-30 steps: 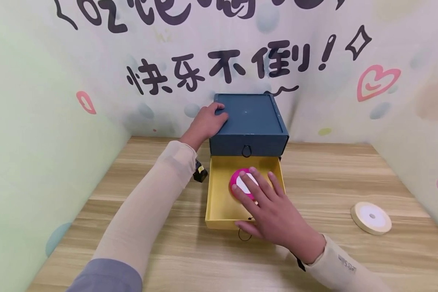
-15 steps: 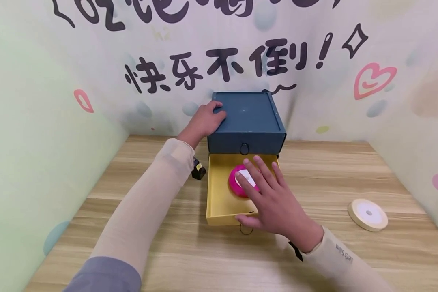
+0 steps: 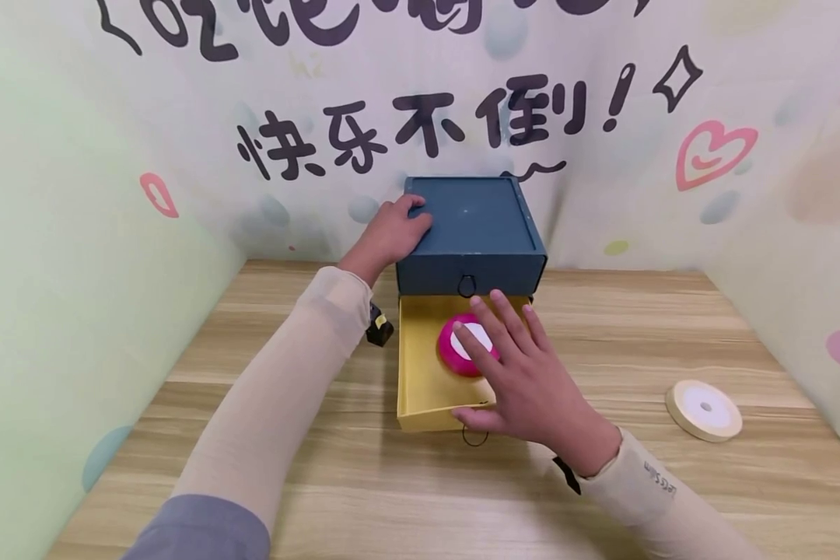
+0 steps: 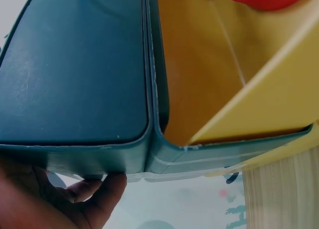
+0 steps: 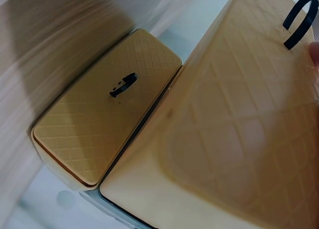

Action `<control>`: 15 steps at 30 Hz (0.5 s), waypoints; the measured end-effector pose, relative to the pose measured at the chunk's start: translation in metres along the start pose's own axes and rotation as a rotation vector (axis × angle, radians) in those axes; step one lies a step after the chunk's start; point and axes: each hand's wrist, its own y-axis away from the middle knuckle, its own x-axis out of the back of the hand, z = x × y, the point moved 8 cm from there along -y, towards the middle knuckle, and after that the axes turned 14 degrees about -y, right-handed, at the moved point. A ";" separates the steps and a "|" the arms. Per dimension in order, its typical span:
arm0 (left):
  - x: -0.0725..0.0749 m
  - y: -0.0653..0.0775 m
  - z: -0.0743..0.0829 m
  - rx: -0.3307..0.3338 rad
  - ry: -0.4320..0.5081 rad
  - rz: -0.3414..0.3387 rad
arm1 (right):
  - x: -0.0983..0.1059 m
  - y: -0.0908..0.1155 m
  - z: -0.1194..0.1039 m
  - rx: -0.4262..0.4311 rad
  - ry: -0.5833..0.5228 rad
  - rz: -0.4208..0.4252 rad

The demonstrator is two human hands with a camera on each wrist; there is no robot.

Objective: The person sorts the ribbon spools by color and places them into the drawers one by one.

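Observation:
A drawer cabinet (image 3: 472,218) with a blue top stands against the wall. My left hand (image 3: 390,233) grips its left edge, thumb and a finger on top; the left wrist view shows fingertips (image 4: 112,189) against its side. A yellow drawer (image 3: 420,389) with a quilted front and black loop handle (image 5: 301,22) is pulled out below the blue drawer. Inside lies a pink ribbon roll (image 3: 451,354) with a white centre. Over the drawer's right part my right hand (image 3: 528,389) spreads its fingers, the thumb at the front rim. It partly hides the roll.
Lower down, another yellow drawer (image 5: 99,114) sits closed near the wooden table (image 3: 364,498). On the table to the right lies a cream ribbon roll (image 3: 703,411). A black device (image 3: 379,327) shows below my left wrist. Lettered walls (image 3: 602,194) enclose the table.
The yellow drawer has slid slightly inward with the pink roll in it, and my right hand has shifted forward along with it. My left hand has stayed on the cabinet.

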 end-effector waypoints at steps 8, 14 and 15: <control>0.001 0.003 -0.003 0.011 -0.007 0.002 | -0.004 -0.012 0.007 -0.034 -0.015 -0.009; 0.001 0.004 -0.001 0.003 -0.011 0.006 | -0.009 -0.022 0.022 -0.066 0.026 0.020; 0.001 0.004 -0.001 0.001 -0.013 0.005 | -0.010 -0.024 0.025 -0.069 0.033 0.029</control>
